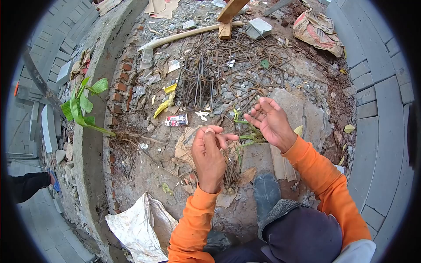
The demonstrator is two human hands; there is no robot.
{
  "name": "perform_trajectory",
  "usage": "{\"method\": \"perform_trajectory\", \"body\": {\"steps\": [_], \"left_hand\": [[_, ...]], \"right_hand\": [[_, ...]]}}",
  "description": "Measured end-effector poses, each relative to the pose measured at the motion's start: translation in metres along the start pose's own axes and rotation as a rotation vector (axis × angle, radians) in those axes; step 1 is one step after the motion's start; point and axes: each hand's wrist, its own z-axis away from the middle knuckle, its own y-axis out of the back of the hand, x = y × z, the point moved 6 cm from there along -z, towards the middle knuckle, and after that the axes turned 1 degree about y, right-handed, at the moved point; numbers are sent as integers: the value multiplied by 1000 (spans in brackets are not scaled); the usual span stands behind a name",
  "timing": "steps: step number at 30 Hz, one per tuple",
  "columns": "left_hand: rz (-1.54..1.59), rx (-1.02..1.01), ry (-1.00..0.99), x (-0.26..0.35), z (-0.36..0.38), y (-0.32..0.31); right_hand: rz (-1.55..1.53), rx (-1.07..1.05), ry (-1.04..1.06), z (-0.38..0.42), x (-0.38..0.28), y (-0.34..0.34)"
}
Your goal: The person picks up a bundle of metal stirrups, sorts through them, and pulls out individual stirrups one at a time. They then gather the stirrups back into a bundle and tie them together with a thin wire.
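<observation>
My left hand (209, 158) is raised over the rubble in the lower middle. Its thumb presses against the bent index finger while other fingers point right; anything pinched there is too small to make out. To its right, my right hand (272, 125) is palm up with loosely curled fingers apart, and nothing shows in it. Just below and left of that hand, a clump of green plant stems (251, 137) rises from the ground. Beyond both hands lies a heap of rusty bent steel stirrups (199, 83). A flat stone slab (307, 118) sits beside my right hand.
A concrete kerb (90, 149) runs along the left, with an uprooted leafy plant (81, 107) across it. A white sack (138, 223) lies lower left, a torn paper bag (318, 33) upper right. Timber (225, 30) stands at the top. Another person's leg (33, 186) shows far left.
</observation>
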Motion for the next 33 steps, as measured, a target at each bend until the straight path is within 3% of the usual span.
{"method": "perform_trajectory", "body": {"steps": [4, 7, 10, 15, 20, 23, 27, 30, 33], "left_hand": [[160, 148, 105, 13, 9, 25], [184, 220, 194, 30, 13, 52], [364, 54, 279, 50, 15, 63], [277, 130, 64, 76, 12, 58], [218, 105, -94, 76, 7, 34], [169, 15, -200, 66, -3, 19], [12, -48, -273, 25, -4, -38], [20, -114, -188, -23, 27, -98], [-13, -111, -86, -61, 55, -131]], "right_hand": [[75, 168, 257, -21, -79, 49], [325, 211, 457, 7, -171, 65], [797, 279, 526, 43, -228, 80], [1025, 316, 354, 67, -182, 166], [1483, 376, 196, 79, -123, 249], [2345, 335, 1068, 94, -109, 173], [1308, -121, 425, 74, -92, 36], [859, -422, 181, 58, -73, -36], [918, -519, -114, 46, -61, -75]]}}
